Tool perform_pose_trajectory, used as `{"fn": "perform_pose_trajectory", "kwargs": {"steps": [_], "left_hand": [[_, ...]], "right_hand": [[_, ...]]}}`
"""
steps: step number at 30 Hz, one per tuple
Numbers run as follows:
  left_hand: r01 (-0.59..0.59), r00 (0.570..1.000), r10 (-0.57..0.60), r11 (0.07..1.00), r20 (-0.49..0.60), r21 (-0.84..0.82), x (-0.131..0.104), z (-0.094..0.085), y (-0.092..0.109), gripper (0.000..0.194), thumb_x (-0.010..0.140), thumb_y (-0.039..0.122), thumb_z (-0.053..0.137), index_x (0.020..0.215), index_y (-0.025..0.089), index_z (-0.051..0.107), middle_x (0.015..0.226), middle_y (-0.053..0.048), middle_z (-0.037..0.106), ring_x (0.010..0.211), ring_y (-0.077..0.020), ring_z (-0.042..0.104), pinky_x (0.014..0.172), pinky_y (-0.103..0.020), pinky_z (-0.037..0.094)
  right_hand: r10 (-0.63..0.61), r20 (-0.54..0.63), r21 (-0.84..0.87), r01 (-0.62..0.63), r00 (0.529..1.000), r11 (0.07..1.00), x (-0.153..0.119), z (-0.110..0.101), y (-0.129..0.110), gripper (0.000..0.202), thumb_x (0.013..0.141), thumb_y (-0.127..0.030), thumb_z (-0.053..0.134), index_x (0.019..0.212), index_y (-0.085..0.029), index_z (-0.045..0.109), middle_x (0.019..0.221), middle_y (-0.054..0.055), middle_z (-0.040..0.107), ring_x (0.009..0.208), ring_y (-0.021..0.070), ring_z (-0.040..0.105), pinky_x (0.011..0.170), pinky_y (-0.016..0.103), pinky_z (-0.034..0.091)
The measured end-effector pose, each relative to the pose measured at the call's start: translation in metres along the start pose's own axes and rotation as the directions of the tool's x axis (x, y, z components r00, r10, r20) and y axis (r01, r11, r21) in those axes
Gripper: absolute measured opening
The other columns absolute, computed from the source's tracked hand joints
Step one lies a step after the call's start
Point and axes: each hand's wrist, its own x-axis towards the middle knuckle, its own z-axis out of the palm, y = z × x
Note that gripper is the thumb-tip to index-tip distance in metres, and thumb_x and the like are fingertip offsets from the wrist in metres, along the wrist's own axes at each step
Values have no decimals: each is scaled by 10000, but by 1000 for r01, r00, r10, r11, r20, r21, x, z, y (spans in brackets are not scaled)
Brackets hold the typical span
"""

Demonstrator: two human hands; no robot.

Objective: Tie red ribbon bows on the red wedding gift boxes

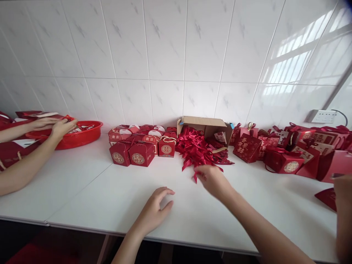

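Observation:
A heap of red ribbons [192, 145] spills out of a cardboard box [205, 121] lying on its side against the wall. At the heap's front edge is my right hand [210, 178], its fingers pinched together on the end of a red ribbon. My left hand [156, 209] hovers low over the white table [110, 205], thumb and fingers apart, holding nothing. Beyond it, to the left of the ribbons, stand small red gift boxes [141, 154] with gold round emblems, several of them in a close group.
At the left, another person's hands [59, 128] work over a red basin [82, 137]. Many red boxes and bags [284, 161] with ribbon handles line the right side. A further person's arm [343, 216] shows at the right edge. A socket strip [322, 116] is on the wall.

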Motion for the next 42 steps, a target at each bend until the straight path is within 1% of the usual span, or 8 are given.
{"fn": "perform_pose_trajectory", "kwargs": {"steps": [4,10,14,21,30,37,40,42], "left_hand": [[30,999,-30,999,15,-13,-3,0,2,256,848,308,528,1084,268,619,1234,-62,591,1211,-236,522,1061,-413,389],[100,984,-109,992,-140,-72,2,-4,-5,321,830,359,542,1122,228,569,1223,-102,616,1157,-237,581,960,-379,485],[238,904,-197,969,-380,66,40,-31,-20,453,769,392,557,1157,167,492,1225,-160,593,1080,-258,623,808,-355,547],[491,728,-186,813,-660,312,118,-96,-26,815,678,586,622,1317,147,368,1371,-232,410,1263,-423,398,966,-565,383],[534,781,-149,663,-606,525,114,-99,-31,610,729,561,562,1187,161,516,1295,-200,399,1206,-415,432,973,-484,372],[285,959,-212,746,-191,602,71,-93,34,632,593,487,694,1150,249,514,1193,-85,491,890,-272,641,713,-336,508],[123,967,-223,833,122,540,53,-82,67,602,603,360,693,1173,309,508,1201,-49,510,901,-258,645,670,-302,520],[119,955,-241,848,176,517,45,-75,79,601,616,376,697,1185,322,510,1235,-59,502,968,-279,634,670,-307,534]], "right_hand": [[60,-282,119,-27,958,993,48,-54,-14,239,818,-253,590,1040,-212,668,813,44,717,729,202,683,696,354,561],[295,-874,472,528,386,706,79,-105,-31,190,660,-132,748,831,-150,668,730,0,656,679,131,655,653,301,559],[239,-918,391,625,316,676,78,-111,-39,122,700,-82,694,785,-169,699,749,-2,670,739,143,674,774,366,564],[321,-858,510,587,402,629,89,-108,-26,114,715,-128,703,803,-198,722,742,-12,678,686,132,662,653,323,561],[351,-739,664,534,575,524,90,-110,-14,113,736,-159,706,822,-189,639,733,-16,642,673,148,688,617,299,554],[270,-605,716,364,749,596,82,-116,-8,98,730,-202,730,820,-205,690,702,-23,639,585,84,600,550,224,510],[89,-242,648,93,966,756,81,-111,-5,104,738,-280,718,818,-215,729,770,2,685,639,104,617,567,227,506],[-44,140,519,-36,989,854,85,-101,-5,135,771,-298,667,855,-213,730,764,8,691,685,136,638,591,251,516]]}}
